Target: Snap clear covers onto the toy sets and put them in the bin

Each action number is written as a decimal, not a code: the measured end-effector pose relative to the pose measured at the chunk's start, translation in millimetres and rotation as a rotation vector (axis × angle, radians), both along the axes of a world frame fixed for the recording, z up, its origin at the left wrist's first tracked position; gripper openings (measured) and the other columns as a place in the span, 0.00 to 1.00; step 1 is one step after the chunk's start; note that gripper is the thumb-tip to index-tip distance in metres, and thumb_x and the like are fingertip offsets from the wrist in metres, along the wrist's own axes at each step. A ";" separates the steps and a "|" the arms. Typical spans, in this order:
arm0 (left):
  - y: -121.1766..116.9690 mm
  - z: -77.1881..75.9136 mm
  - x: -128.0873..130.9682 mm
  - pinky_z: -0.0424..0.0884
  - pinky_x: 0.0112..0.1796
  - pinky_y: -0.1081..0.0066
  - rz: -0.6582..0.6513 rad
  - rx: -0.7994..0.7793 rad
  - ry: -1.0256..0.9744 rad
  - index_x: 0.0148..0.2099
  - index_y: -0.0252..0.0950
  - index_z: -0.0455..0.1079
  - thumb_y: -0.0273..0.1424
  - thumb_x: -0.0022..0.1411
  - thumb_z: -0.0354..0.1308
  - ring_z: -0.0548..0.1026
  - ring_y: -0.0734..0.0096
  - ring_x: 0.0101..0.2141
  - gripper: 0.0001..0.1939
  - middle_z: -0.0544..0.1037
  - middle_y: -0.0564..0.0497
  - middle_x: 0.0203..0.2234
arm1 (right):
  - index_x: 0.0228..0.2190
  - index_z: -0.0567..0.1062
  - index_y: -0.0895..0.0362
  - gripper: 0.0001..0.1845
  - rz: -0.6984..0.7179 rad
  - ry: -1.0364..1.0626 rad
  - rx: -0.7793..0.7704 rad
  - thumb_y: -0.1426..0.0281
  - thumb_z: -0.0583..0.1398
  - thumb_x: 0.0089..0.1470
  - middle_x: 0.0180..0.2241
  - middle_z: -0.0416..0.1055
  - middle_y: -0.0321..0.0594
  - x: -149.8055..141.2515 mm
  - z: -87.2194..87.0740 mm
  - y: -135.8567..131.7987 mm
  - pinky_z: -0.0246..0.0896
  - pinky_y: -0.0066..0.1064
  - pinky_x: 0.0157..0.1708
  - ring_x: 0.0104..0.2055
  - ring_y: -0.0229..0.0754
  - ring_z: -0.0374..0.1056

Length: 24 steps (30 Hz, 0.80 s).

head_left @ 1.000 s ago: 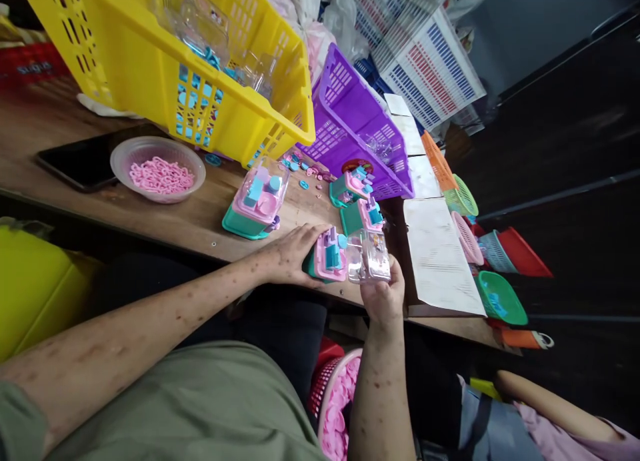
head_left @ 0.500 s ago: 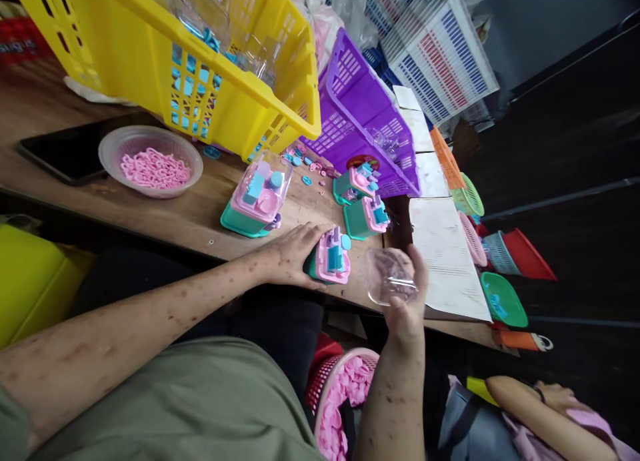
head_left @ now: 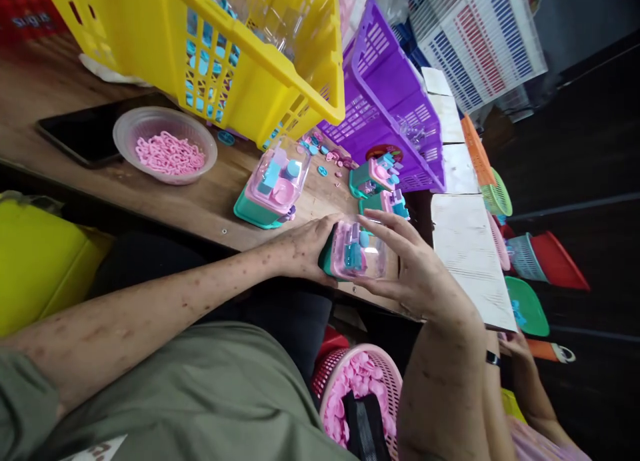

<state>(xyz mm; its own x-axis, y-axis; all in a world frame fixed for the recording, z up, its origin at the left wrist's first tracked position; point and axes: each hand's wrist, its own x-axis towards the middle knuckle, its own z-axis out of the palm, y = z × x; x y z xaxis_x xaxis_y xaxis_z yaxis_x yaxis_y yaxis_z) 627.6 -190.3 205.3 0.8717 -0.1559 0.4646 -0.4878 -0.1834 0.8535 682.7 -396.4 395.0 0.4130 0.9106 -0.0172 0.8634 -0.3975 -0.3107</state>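
My left hand (head_left: 307, 251) is wrapped round the green base of a small pink-and-green toy kitchen (head_left: 353, 253) at the table's front edge. A clear plastic cover (head_left: 376, 253) sits over the toy's pink top, and my right hand (head_left: 415, 264) grips this cover from the right with thumb and fingers. To the left stands another toy kitchen (head_left: 273, 187) under its own clear cover. Behind my right hand are two toys without visible covers, an upper one (head_left: 375, 177) and a lower one (head_left: 383, 205) partly hidden by my fingers.
A yellow crate (head_left: 280, 91) and a purple crate (head_left: 395, 94) line the table's back. Left are a bowl of pink chain-like pieces (head_left: 167, 151) and a dark phone (head_left: 80, 137). Below, a pink basket (head_left: 387, 361) holds pink parts. A co-worker's arm (head_left: 530, 374) shows at lower right.
My right hand has brought the clear cover left and onto the toy in my left hand. The view has shifted a little, and the co-worker's arm has moved nearer the table.
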 end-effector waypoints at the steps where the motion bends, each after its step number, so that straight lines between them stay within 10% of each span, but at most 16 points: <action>1: 0.1 0.6 0.3 0.71 0.69 0.38 -0.001 -0.002 0.005 0.78 0.38 0.51 0.46 0.48 0.86 0.71 0.31 0.71 0.66 0.70 0.30 0.71 | 0.78 0.62 0.36 0.49 0.008 -0.013 -0.007 0.54 0.75 0.64 0.74 0.63 0.48 -0.1 5.0 -0.1 0.65 0.62 0.75 0.75 0.64 0.64; 24: -1.4 3.8 0.2 0.75 0.63 0.39 0.027 0.051 0.015 0.72 0.37 0.59 0.45 0.48 0.86 0.77 0.31 0.63 0.57 0.76 0.33 0.63 | 0.76 0.68 0.36 0.48 -0.026 -0.042 -0.058 0.52 0.77 0.61 0.73 0.69 0.47 2.2 11.1 -1.9 0.74 0.59 0.69 0.70 0.64 0.72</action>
<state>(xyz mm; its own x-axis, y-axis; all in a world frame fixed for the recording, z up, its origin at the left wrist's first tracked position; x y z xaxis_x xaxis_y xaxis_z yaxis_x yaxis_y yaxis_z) 627.8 -191.7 209.1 0.8827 -0.1556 0.4434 -0.4692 -0.2397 0.8500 684.9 -398.3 406.1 0.4379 0.8975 -0.0518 0.8644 -0.4361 -0.2501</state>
